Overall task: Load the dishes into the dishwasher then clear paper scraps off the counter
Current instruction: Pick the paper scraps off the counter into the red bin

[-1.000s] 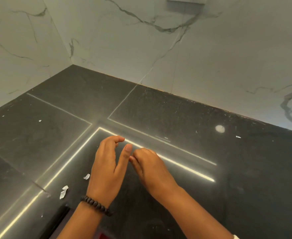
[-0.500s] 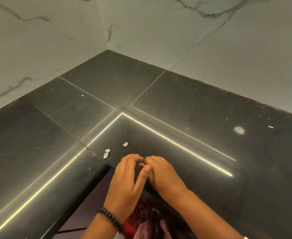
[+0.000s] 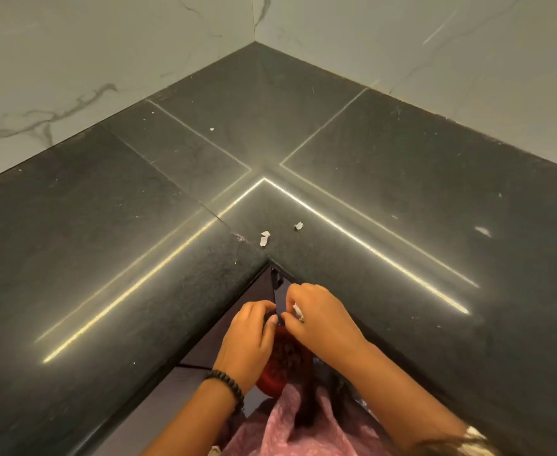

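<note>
Head view shows the black stone counter point(image 3: 402, 199) that bends round a corner, with white marble walls behind it. Both hands have pulled back from the counter top, where they were a moment ago, and now hang in front of the inner corner of its front edge, over the person's pink clothes. The right hand point(image 3: 319, 319) has its fingers curled and pinches a small white paper scrap point(image 3: 298, 312). The left hand point(image 3: 249, 337), with a black bead bracelet point(image 3: 226, 383) on the wrist, has its fingers bent and its fingertips close to the right hand; if it grips anything too, that cannot be told.

So it looks like one scrap has just been picked up off the counter and is being gathered in the hands. More is left to do. A folded white scrap point(image 3: 264, 237) and a smaller white scrap point(image 3: 299, 226) lie near the inner corner of the front edge, close to each other. A tiny white bit point(image 3: 212, 129) lies farther back, toward the wall corner. No dishes and no dishwasher are in sight, so that part cannot be judged
</note>
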